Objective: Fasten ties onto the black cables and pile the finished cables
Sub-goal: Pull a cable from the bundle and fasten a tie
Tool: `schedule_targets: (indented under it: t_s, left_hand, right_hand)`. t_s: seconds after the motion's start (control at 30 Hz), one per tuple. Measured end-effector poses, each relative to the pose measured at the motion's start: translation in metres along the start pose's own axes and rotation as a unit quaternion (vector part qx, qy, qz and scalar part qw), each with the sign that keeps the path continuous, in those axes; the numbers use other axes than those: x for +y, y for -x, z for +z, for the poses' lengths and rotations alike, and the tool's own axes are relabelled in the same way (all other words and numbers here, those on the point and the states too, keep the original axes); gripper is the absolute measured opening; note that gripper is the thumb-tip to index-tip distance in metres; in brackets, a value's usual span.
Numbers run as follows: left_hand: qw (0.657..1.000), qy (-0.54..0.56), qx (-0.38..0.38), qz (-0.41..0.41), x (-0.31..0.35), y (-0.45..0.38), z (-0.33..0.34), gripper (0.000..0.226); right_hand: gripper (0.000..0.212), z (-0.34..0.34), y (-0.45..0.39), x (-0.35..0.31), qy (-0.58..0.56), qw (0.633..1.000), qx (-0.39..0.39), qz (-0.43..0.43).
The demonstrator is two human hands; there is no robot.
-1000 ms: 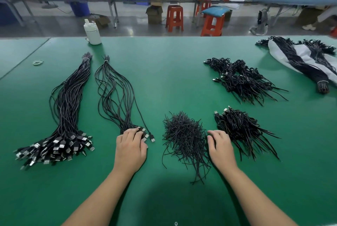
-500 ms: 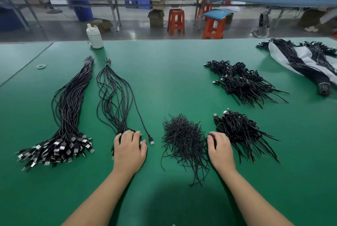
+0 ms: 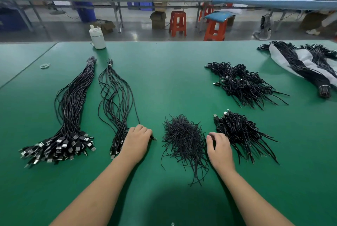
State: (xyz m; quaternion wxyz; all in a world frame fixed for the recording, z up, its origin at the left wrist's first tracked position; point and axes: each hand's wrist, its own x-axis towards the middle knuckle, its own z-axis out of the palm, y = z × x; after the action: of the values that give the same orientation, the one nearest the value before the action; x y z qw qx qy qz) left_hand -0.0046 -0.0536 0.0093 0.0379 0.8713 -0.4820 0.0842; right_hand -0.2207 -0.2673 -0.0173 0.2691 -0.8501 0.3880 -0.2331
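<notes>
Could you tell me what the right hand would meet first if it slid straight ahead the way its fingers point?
Most likely the near pile of tied cables: the right hand points up toward its near edge, though depth is uncertain.

- Both bare forearms stretch forward, palms turned down.
- The left hand point(image 3: 137, 139) sits knuckles-up, its fingers curled under and pinching something small and dark at their tips.
- The right hand point(image 3: 219, 148) lies lower, with fingers loosely bent and slightly spread.

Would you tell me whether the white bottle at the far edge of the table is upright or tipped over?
Upright. The white bottle stands on its base on the green table, cap uppermost.
</notes>
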Motion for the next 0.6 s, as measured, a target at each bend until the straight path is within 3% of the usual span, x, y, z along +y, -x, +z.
schedule_targets:
  t_s: [0.1, 0.23, 0.3, 0.43, 0.5, 0.6]
  left_hand:
    - [0.999, 0.034, 0.024, -0.005, 0.002, 0.004, -0.003, 0.011]
    - [0.967, 0.222, 0.062, -0.107, 0.025, 0.007, -0.023, 0.004]
    - [0.921, 0.351, 0.047, -0.160, 0.040, 0.007, -0.037, 0.007]
    - [0.726, 0.658, -0.045, -0.193, 0.061, 0.009, -0.072, 0.005]
    - [0.698, 0.692, -0.066, -0.174, 0.065, 0.009, -0.086, 0.008]
    - [0.695, 0.699, -0.065, -0.156, 0.071, 0.008, -0.100, 0.008]
  right_hand:
    - [0.036, -0.001, 0.000, 0.000, -0.008, 1.000, 0.000, 0.003]
    - [0.037, -0.001, 0.000, -0.001, -0.012, 1.000, 0.004, 0.003]
    - [0.038, -0.001, 0.000, -0.001, -0.015, 1.000, 0.004, 0.006]
    - [0.039, -0.001, 0.000, -0.001, -0.021, 1.000, 0.000, 0.010]
    - [0.039, -0.003, 0.001, -0.002, -0.031, 0.999, 0.000, 0.014]
    - [0.036, -0.007, 0.002, -0.005, -0.062, 0.998, 0.007, 0.024]
